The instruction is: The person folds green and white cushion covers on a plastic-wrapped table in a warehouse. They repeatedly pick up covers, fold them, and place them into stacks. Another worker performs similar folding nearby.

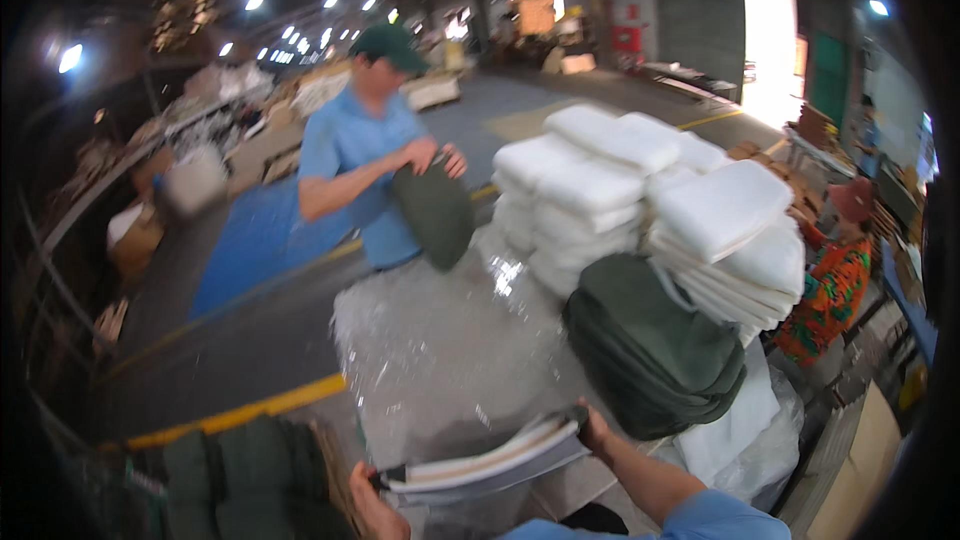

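Observation:
Between my two hands stretches a long, slightly bowed piece with white, tan and grey layers and dark ends [485,462]; its exact kind I cannot make out. My left hand [376,506] is closed on its left end, and my right hand [598,430] grips the right end. The piece is held in front of me at the near edge of a work surface covered with clear plastic film [430,350]. Beyond my right hand lies a stack of dark green fabric pieces [655,345]. Across the surface, a person in a blue shirt holds another dark green fabric piece [435,210] with both hands.
Tall piles of folded white padding [590,180] stand behind the green stack. Dark green bundles [240,475] sit at lower left. Cardboard sheets [850,470] lean at lower right. A person in patterned orange clothing [835,285] is at the right, and a yellow floor line [240,410] runs at left.

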The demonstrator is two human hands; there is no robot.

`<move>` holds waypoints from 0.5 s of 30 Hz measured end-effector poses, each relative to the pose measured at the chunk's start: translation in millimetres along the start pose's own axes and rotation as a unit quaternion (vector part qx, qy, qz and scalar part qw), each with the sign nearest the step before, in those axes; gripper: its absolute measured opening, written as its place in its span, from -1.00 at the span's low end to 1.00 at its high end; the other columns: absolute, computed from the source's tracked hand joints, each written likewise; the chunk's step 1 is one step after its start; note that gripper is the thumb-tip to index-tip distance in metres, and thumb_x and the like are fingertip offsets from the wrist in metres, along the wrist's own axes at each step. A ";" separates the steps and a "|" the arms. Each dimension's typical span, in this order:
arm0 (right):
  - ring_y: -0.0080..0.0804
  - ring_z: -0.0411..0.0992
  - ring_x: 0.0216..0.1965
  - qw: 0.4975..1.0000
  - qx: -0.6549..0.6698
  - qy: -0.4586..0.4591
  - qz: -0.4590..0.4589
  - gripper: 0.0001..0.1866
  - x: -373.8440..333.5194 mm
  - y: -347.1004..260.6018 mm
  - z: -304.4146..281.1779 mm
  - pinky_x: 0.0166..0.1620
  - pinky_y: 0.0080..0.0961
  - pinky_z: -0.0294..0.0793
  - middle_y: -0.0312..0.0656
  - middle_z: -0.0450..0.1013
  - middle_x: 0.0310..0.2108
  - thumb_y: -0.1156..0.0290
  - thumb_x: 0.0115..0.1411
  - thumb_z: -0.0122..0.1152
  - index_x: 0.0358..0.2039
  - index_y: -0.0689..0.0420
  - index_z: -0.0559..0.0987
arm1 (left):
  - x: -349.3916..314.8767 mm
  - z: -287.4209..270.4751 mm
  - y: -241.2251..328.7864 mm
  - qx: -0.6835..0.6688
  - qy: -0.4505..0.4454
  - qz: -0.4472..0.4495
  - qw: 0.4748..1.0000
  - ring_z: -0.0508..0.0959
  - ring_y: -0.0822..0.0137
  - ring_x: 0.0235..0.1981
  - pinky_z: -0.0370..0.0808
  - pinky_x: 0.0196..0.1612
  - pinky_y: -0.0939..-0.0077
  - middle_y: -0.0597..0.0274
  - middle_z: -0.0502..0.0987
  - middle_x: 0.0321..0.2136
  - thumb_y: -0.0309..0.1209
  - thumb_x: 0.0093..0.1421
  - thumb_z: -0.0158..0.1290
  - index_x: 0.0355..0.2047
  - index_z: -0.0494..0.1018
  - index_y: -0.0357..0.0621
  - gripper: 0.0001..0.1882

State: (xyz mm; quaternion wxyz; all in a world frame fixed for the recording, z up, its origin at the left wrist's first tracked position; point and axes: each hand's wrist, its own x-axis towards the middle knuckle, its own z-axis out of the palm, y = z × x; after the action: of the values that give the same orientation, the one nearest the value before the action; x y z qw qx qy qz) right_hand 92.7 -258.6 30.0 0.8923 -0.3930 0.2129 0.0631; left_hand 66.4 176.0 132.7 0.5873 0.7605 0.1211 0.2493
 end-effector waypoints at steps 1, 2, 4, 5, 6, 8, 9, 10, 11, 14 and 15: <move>-0.12 0.38 0.25 0.997 -0.044 -0.028 0.049 -0.21 8.9 18.9 32.7 0.41 -0.19 0.23 -0.02 0.48 0.22 -0.29 0.50 -0.18 0.23 0.24 0.49 | -4.2 -25.1 -14.5 -0.105 0.075 -0.098 0.987 0.43 0.24 0.24 0.26 0.34 0.33 0.16 0.53 0.08 -0.19 0.51 -0.01 0.04 0.59 -0.19 -0.65; -0.14 0.39 0.24 0.996 -0.089 -0.012 -0.005 -0.17 17.2 19.8 24.7 0.40 -0.20 0.25 -0.04 0.47 0.23 -0.35 0.47 -0.17 0.24 0.22 0.49 | -2.6 -26.6 -21.2 -0.115 0.006 -0.128 0.985 0.48 0.26 0.12 0.34 0.28 0.31 0.14 0.57 0.04 -0.25 0.56 -0.09 0.27 0.45 -0.22 -0.57; -0.14 0.38 0.28 0.994 -0.081 0.041 0.065 -0.13 28.4 22.6 25.0 0.40 -0.16 0.26 -0.04 0.47 0.23 -0.40 0.44 -0.16 0.27 0.19 0.48 | 5.0 -35.7 -42.2 -0.164 -0.032 -0.180 0.970 0.45 0.24 0.24 0.30 0.34 0.35 0.08 0.53 0.20 -0.16 0.57 -0.10 0.32 0.43 -0.19 -0.52; -0.12 0.47 0.19 0.993 -0.091 0.066 0.040 -0.10 28.0 27.9 21.8 0.22 -0.08 0.50 -0.02 0.50 0.19 -0.46 0.41 -0.21 0.28 0.15 0.48 | 5.7 -37.6 -47.6 -0.117 -0.087 -0.135 0.980 0.40 0.25 0.28 0.25 0.38 0.36 0.10 0.48 0.24 -0.11 0.59 -0.14 0.34 0.41 -0.15 -0.50; -0.13 0.56 0.05 0.990 -0.132 -0.004 0.043 -0.11 24.5 23.4 6.1 -0.05 -0.07 0.66 -0.03 0.54 0.12 -0.47 0.40 -0.24 0.24 0.11 0.50 | 4.1 -29.2 -46.9 -0.149 -0.106 -0.159 0.970 0.34 0.28 0.31 0.17 0.40 0.40 0.14 0.41 0.29 -0.07 0.60 -0.20 0.38 0.34 -0.14 -0.47; -0.17 0.59 -0.02 0.985 -0.130 -0.104 0.044 -0.23 29.1 10.2 -10.7 -0.14 -0.12 0.67 -0.08 0.56 0.05 -0.36 0.44 -0.21 0.17 0.10 0.52 | 11.1 -28.5 -55.4 -0.166 -0.156 -0.141 0.964 0.26 0.33 0.34 0.11 0.41 0.41 0.21 0.35 0.30 -0.02 0.60 -0.21 0.42 0.21 -0.03 -0.45; -0.19 0.58 0.01 0.986 -0.109 -0.102 0.069 -0.31 30.8 17.3 -11.2 -0.07 -0.14 0.66 -0.10 0.56 0.04 -0.27 0.48 -0.18 0.15 0.11 0.52 | 10.3 -31.6 -55.3 -0.147 -0.156 -0.130 0.968 0.28 0.32 0.33 0.12 0.41 0.39 0.21 0.36 0.29 -0.03 0.59 -0.20 0.42 0.23 -0.03 -0.46; -0.20 0.57 0.04 0.991 -0.097 -0.082 0.029 -0.35 32.7 26.0 -4.6 -0.01 -0.16 0.63 -0.10 0.55 0.06 -0.21 0.50 -0.17 0.16 0.11 0.52 | 8.0 -33.8 -54.2 -0.137 -0.160 -0.119 0.970 0.30 0.31 0.31 0.14 0.41 0.37 0.21 0.37 0.29 -0.04 0.59 -0.19 0.41 0.24 -0.02 -0.47; -0.21 0.55 0.07 0.994 -0.085 -0.060 -0.013 -0.39 33.7 38.0 3.0 0.05 -0.18 0.61 -0.10 0.54 0.07 -0.15 0.51 -0.16 0.17 0.12 0.51 | 7.4 -38.9 -52.7 -0.128 -0.165 -0.108 0.972 0.32 0.29 0.29 0.16 0.41 0.35 0.21 0.37 0.28 -0.04 0.58 -0.18 0.40 0.26 -0.02 -0.48; -0.22 0.49 0.15 0.996 -0.050 -0.047 -0.058 -0.48 30.9 42.9 13.8 0.22 -0.24 0.50 -0.10 0.51 0.12 -0.02 0.55 -0.15 0.21 0.12 0.50 | 15.0 -61.2 -44.7 -0.128 -0.243 -0.127 0.953 0.39 0.36 0.20 0.28 0.31 0.42 0.24 0.40 0.25 -0.31 0.51 -0.01 0.43 0.21 -0.01 -0.47; -0.22 0.47 0.18 0.996 -0.036 -0.052 -0.059 -0.50 30.6 42.4 17.4 0.27 -0.25 0.46 -0.10 0.51 0.14 0.02 0.56 -0.14 0.22 0.12 0.50 | 18.3 -67.9 -41.1 -0.124 -0.264 -0.125 0.948 0.44 0.36 0.15 0.36 0.27 0.44 0.25 0.44 0.22 -0.37 0.48 0.05 0.42 0.24 -0.01 -0.46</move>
State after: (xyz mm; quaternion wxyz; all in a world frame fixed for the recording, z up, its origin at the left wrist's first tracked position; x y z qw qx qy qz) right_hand 114.2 -218.6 -1.3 0.8895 -0.4333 0.1403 0.0382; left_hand 51.0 252.9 110.4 0.7146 0.6987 0.0238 -0.0233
